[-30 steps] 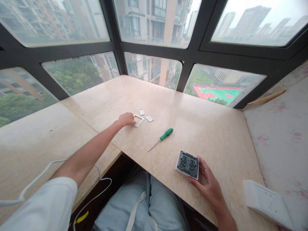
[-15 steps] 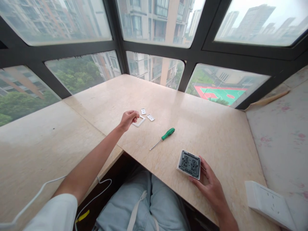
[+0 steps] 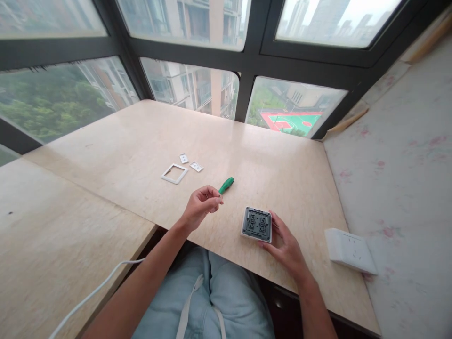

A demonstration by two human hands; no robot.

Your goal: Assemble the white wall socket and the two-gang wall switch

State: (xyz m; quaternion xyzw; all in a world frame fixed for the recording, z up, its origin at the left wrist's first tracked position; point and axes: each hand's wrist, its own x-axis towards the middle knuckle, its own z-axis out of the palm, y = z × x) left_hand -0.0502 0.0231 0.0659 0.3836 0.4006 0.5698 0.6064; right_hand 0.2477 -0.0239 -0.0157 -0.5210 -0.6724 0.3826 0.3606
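My right hand (image 3: pixel 286 247) rests on the marble top (image 3: pixel 275 179) near its front edge, fingers curled round the right side of a grey square switch module (image 3: pixel 256 224) that lies back side up. My left hand (image 3: pixel 202 203) hovers just left of it, fingertips pinched together; whether anything is between them I cannot make out. The hand covers the shaft of a green-handled screwdriver (image 3: pixel 226 185), whose handle sticks out past the fingertips. Farther back on the left lie a white square frame (image 3: pixel 174 173) and two small white key caps (image 3: pixel 183 158) (image 3: pixel 197 166).
A white wall socket (image 3: pixel 349 251) lies at the right on a floral cushion (image 3: pixel 406 155). A white cable (image 3: pixel 92 295) crosses the lower-left slab. Dark-framed windows run along the back. My legs in light jeans (image 3: pixel 212 301) are under the table's front edge.
My left hand has left the white frame and drawn back to the screwdriver, fingers pinched. The frame stays on the table. The camera has turned left and down; my right hand still holds the module.
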